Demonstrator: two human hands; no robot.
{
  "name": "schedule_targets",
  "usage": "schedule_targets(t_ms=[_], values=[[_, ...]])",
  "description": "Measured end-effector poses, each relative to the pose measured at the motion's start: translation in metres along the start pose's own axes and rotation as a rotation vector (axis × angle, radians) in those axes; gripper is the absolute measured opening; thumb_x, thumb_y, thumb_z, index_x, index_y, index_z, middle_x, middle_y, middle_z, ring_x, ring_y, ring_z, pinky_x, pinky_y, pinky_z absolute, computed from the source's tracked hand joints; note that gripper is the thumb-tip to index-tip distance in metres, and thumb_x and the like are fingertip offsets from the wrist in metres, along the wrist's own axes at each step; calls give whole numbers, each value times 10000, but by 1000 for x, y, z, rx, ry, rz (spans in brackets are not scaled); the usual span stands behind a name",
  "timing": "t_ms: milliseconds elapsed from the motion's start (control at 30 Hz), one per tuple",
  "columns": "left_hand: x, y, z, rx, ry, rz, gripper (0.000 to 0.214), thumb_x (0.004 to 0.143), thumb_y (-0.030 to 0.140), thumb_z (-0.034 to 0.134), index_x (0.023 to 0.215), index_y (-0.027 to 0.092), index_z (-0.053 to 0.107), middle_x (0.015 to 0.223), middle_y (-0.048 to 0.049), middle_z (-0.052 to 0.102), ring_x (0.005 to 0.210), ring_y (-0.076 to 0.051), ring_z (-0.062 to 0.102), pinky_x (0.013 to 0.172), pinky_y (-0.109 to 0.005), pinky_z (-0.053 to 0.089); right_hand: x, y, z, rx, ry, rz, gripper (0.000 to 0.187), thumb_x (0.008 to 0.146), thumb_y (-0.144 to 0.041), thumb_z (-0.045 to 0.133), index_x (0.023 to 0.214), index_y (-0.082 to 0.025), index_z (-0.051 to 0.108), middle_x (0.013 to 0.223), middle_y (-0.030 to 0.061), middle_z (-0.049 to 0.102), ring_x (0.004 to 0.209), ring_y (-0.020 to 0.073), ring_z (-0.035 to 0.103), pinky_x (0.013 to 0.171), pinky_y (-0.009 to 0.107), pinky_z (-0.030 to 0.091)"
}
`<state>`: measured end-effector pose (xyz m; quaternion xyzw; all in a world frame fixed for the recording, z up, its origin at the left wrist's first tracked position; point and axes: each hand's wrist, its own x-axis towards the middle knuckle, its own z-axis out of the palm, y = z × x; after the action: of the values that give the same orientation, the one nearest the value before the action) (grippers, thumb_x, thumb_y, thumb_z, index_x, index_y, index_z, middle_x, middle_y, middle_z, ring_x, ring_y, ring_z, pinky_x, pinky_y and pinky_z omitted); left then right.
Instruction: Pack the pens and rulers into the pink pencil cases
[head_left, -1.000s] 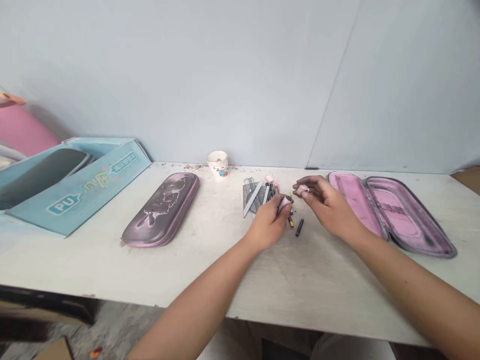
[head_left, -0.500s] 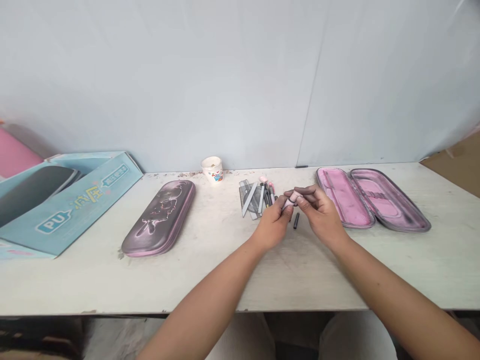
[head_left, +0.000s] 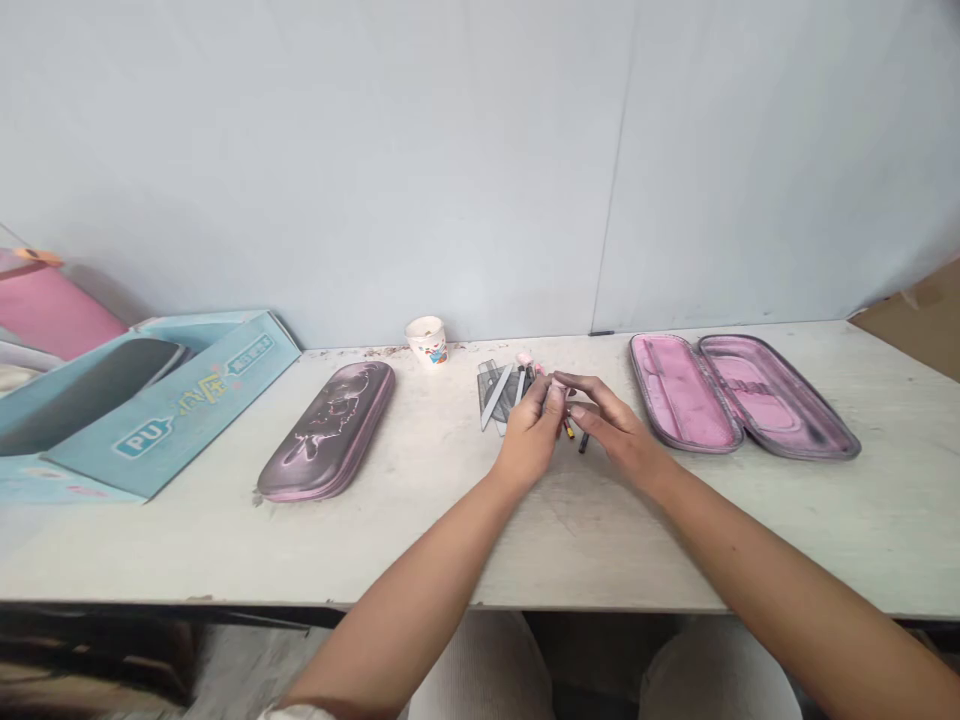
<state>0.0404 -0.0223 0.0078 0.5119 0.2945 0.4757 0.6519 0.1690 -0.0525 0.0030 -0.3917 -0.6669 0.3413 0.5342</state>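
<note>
My left hand (head_left: 531, 432) is closed around a small pink capped stick (head_left: 558, 384), held just above the table (head_left: 450, 520). My right hand (head_left: 609, 428) reaches in from the right with its fingers stretched out, the fingertips touching the top of the pink stick. Behind both hands lies a pile of stationery: clear rulers (head_left: 495, 390) and several pens (head_left: 525, 372). A short black pen piece (head_left: 583, 442) lies on the table under my right hand.
An open pencil case with pink lining (head_left: 742, 405) lies flat to the right. A closed purple pencil case (head_left: 330, 430) lies to the left, a paper cup (head_left: 427, 340) stands by the wall, and a light blue box (head_left: 172, 410) sits far left.
My hands came together and the pink cap went from the right hand onto the pink stick in the left. Both hands drifted left toward the pile, and the right hand's fingers have spread.
</note>
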Motion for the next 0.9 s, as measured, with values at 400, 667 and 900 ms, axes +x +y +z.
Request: schedule_targets(t_ms=[400,667,900], values=[[30,26,17,-531,28,-78,264,806,426,351,740,201,472,396,94,239,290,-56,167,305,-156,113,0,16,10,318,67,179,331,835,-505,435,996,-216,436,950,43,558,858,160,575,730,321,498],[36,7,-3,-748,129,-160,298,792,411,381,645,172,482,404,86,222,294,-46,160,318,-162,81,-2,23,11,378,-27,370,459,813,-659,312,893,-229,452,852,38,596,775,166,594,666,345,529],[31,8,-1,-718,124,-163,321,796,436,380,651,173,493,408,85,219,292,-46,161,316,-162,81,-3,21,11,387,-21,375,483,803,-673,312,878,-226,478,876,42,597,805,170,583,689,359,534]])
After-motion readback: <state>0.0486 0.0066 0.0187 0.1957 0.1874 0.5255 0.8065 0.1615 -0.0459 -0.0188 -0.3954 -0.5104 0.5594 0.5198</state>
